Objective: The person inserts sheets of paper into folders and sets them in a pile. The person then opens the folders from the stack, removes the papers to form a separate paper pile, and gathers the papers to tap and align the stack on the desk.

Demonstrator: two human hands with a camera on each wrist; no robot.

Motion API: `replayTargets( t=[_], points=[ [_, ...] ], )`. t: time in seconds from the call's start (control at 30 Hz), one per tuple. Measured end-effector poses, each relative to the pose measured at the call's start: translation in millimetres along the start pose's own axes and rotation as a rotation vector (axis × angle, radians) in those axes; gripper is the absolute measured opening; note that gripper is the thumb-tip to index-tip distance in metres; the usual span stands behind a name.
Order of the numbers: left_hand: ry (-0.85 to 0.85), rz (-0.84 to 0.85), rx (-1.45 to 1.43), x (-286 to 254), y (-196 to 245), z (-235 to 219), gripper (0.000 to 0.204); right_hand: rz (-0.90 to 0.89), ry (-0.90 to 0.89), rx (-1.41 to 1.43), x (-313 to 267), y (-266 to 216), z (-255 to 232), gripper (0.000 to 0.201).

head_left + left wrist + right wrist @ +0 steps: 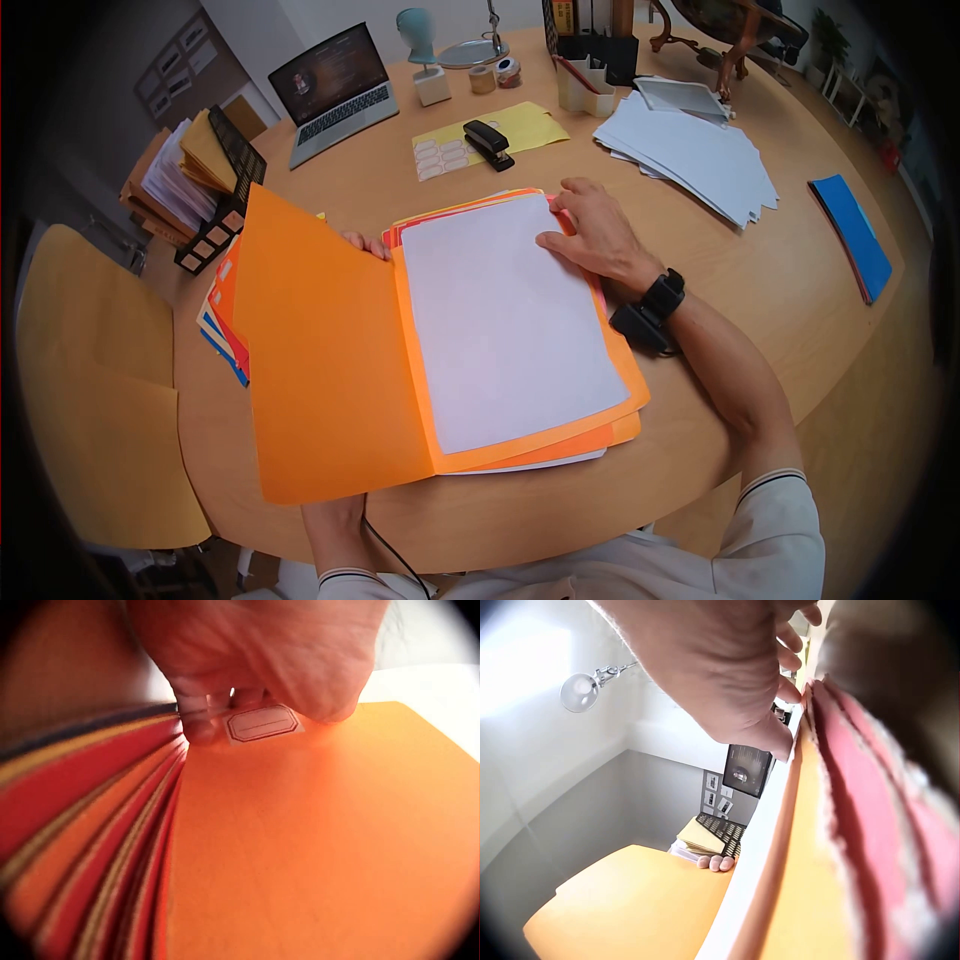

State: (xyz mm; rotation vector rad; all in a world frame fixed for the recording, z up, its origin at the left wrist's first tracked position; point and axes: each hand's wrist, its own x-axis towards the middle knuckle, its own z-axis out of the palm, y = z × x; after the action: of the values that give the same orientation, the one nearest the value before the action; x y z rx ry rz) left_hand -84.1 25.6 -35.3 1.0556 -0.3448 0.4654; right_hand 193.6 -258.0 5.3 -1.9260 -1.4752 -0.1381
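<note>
Left grip: left hand pinches the raised cover of the orange folder at its top edge.
Right grip: right hand released, fingers flat on the white sheet.
Place: on the desk, atop stacked folders.
Axis: long side runs away from the person, spine likewise.
Risk: cover may slip shut; sheet may skid.

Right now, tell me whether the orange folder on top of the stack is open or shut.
Open. The orange folder's cover is swung out leftward, the left hand gripping its top edge; the white sheet inside lies bare under the right hand.

head overhead, wrists close, sharing folder
</note>
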Motion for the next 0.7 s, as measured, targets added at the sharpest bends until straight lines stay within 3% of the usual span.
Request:
replayTargets(
  t=[0.3, 0.4, 0.47, 0.53, 0.6, 0.67, 0.7],
  points=[
    [-0.034, -0.016, 0.026, 0.3, 1.9, -3.4, 0.035, 0.188, -0.066, 0.194, 0.8, 13.2, 10.6, 0.041],
    [-0.028, -0.010, 0.051, -2.7, 6.6, 3.0, 0.036, 0.171, 0.078, 0.318, 3.3, 27.4, 11.6, 0.047],
    [-0.034, -0.028, 0.076, -3.4, 8.6, 1.5, 0.036, 0.288, 0.130, 0.391, 3.7, 35.2, 8.9, 0.054],
    [-0.080, 0.083, 0.125, -3.0, 5.2, -5.0, 0.037, 0.312, 0.144, 0.364, 7.9, 40.1, 3.0, 0.057],
    [-0.070, 0.081, 0.144, -4.9, 7.3, -12.5, 0.038, 0.340, 0.160, 0.333, 7.3, 41.0, -2.9, 0.060],
    [-0.062, 0.078, 0.160, -4.5, 5.0, -8.4, 0.039, 0.536, 0.121, 0.536, 8.0, 21.0, -18.4, 0.069],
    [-0.022, 0.082, 0.145, -5.3, 3.7, -2.5, 0.036, 0.539, 0.123, 0.533, 8.8, 14.5, -22.7, 0.069]
  ],
)
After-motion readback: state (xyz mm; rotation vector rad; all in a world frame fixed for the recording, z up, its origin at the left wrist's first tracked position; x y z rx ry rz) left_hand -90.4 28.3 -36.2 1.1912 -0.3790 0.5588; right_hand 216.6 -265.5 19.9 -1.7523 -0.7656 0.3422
